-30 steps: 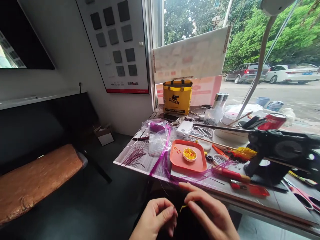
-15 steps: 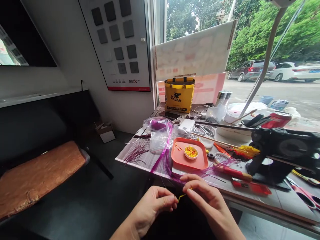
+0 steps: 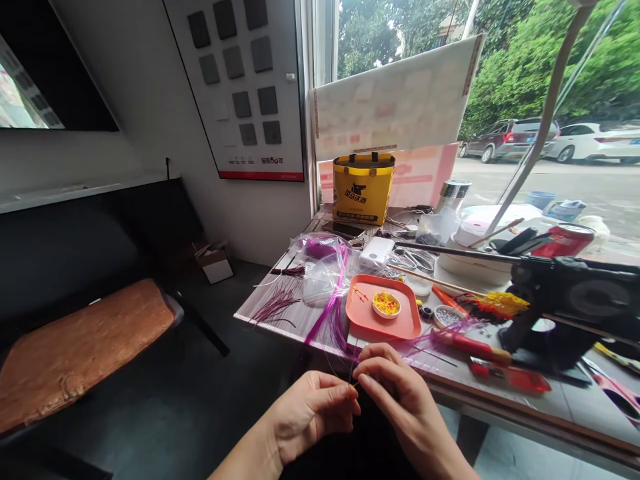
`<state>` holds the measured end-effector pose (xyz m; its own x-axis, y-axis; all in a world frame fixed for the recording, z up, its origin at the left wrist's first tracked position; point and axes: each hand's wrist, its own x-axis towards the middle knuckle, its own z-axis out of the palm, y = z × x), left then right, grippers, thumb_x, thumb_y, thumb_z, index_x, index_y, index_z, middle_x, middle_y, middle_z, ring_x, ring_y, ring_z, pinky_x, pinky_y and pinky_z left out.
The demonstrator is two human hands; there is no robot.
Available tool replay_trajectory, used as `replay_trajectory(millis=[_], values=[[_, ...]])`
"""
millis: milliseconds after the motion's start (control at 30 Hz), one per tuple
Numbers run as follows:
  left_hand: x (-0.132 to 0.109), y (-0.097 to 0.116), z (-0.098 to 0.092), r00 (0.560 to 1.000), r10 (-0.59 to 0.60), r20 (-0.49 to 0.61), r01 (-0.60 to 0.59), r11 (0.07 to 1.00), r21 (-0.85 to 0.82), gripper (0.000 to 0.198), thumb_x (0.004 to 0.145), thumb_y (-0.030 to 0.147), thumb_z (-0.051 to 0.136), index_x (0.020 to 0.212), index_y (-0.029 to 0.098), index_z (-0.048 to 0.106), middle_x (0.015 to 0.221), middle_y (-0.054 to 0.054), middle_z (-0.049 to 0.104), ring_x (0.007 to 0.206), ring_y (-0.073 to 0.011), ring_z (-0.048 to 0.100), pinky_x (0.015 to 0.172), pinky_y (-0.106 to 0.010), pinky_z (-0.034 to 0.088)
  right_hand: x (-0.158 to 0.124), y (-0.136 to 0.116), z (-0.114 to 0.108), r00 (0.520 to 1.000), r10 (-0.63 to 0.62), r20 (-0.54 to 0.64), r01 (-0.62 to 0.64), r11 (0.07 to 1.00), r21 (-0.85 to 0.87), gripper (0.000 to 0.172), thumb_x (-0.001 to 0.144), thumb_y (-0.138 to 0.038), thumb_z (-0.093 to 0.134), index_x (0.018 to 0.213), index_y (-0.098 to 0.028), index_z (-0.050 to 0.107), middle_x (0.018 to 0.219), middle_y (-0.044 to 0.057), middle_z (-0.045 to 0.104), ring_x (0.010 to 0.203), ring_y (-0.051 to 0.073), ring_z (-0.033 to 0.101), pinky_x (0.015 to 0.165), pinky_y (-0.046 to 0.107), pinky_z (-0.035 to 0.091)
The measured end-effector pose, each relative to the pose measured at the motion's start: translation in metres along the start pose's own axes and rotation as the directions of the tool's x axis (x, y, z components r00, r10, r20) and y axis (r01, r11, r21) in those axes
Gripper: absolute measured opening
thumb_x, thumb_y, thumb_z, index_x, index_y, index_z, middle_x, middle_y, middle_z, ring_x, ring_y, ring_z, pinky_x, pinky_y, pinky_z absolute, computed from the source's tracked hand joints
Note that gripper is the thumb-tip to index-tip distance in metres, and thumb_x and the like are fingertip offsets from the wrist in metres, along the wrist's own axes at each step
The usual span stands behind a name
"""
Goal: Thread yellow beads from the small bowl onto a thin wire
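My left hand (image 3: 320,410) is closed in a pinch in front of the table edge, with a small yellowish tip showing at its fingertips. Close by on the right, my right hand (image 3: 395,387) pinches at the same spot, its thumb and index finger almost meeting the left fingertips. A thin dark strand (image 3: 353,363) rises between the two hands; which fingers grip it is hard to make out. Beyond them lies an orange tray (image 3: 360,320) with a small white dish (image 3: 387,315) of yellow and red bits. Purple fibres (image 3: 336,323) hang over the table edge.
A black vise-like stand (image 3: 570,300) clamps a rod at the right. Around it are a red-handled tool (image 3: 480,348), a dish of beads (image 3: 447,315) and scissors (image 3: 613,393). A yellow bag (image 3: 363,190) stands at the back. Dark cut strands (image 3: 275,305) lie left.
My hands have drawn closer together. The bent yellow strip that stretched between them is now mostly hidden, and a thin dark strand shows upright there. The view has shifted slightly.
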<state>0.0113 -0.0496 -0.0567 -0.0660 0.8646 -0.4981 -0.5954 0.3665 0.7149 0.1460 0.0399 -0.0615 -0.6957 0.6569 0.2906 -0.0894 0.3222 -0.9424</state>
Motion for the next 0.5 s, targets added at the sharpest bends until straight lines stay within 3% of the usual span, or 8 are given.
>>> replay_trajectory(millis=[367,500], values=[[0.0016,-0.0004,-0.0023,0.998,0.024,0.054,-0.025,0.999,0.020,0.038,0.053,0.038,0.084,0.066,0.009,0.064,0.064,-0.006,0.061,0.055,-0.0099,0.054,0.058,-0.021,0.043,0.0014,0.0006,0.0020,1.000,-0.006,-0.022,0.006,1.000,-0.001,0.024,0.083,-0.038,0.054,0.074,-0.018,0.063,0.084,0.004,0.053,0.081,0.015,0.052,0.072,0.021,0.043],[-0.0011,0.0010,-0.0009,0.998,0.054,0.034,-0.056,0.997,0.045,0.035,0.055,0.036,0.083,0.066,0.009,0.064,0.065,-0.006,0.062,0.056,-0.0101,0.055,0.060,-0.020,0.043,-0.0036,0.0064,0.0017,0.994,0.074,-0.086,-0.072,0.997,0.025,0.023,0.080,-0.040,0.058,0.088,-0.019,0.062,0.084,0.005,0.056,0.077,0.016,0.053,0.069,0.022,0.044]])
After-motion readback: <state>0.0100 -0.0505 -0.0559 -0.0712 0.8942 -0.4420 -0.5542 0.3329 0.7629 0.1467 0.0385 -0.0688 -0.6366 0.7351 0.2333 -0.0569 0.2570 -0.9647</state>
